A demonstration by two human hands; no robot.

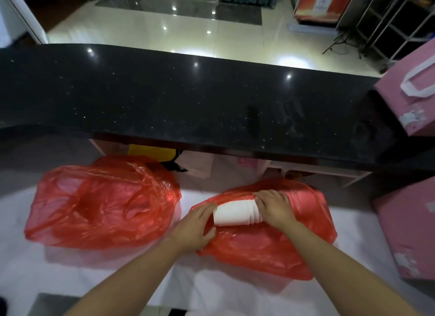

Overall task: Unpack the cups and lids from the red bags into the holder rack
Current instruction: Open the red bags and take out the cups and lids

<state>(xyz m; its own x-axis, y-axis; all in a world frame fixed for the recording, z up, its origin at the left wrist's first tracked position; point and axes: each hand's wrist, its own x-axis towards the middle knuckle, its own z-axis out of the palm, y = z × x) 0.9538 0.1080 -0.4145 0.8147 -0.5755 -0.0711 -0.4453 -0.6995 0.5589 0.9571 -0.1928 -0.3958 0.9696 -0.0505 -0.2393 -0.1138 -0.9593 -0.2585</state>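
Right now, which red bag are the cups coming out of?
The right bag: both hands, left and right, hold a white cup stack over it. The left bag lies untouched.

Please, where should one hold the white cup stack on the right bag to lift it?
The stack of white cups lies sideways on the right red bag. Grip both ends from above, as the left hand and right hand do, probably keeping it together.
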